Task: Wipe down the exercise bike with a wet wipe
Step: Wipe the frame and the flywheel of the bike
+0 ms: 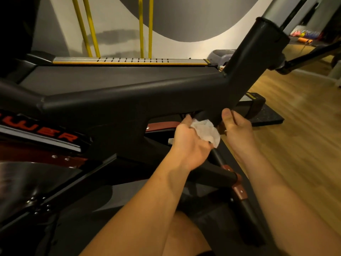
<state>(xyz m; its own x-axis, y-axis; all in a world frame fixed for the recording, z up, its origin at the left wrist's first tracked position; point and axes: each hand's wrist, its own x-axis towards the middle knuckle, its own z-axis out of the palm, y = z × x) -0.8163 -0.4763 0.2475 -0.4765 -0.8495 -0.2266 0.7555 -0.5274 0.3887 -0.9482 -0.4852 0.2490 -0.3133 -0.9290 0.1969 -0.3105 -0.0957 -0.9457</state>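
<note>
The wet wipe (206,133) is bunched in the left hand (188,145), its grip pinching it against the underside of the exercise bike (129,97) frame, below the seat-post joint. The right hand (238,128) curls round the same tube; its fingers seem hidden behind. The wad could slip loose if pressure slackens there.

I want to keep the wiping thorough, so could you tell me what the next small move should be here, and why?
Probably slide the left hand with the wet wipe up the black seat tube. The wipe sits bunched at the tube's lower end, while the right hand steadies it there.
</note>
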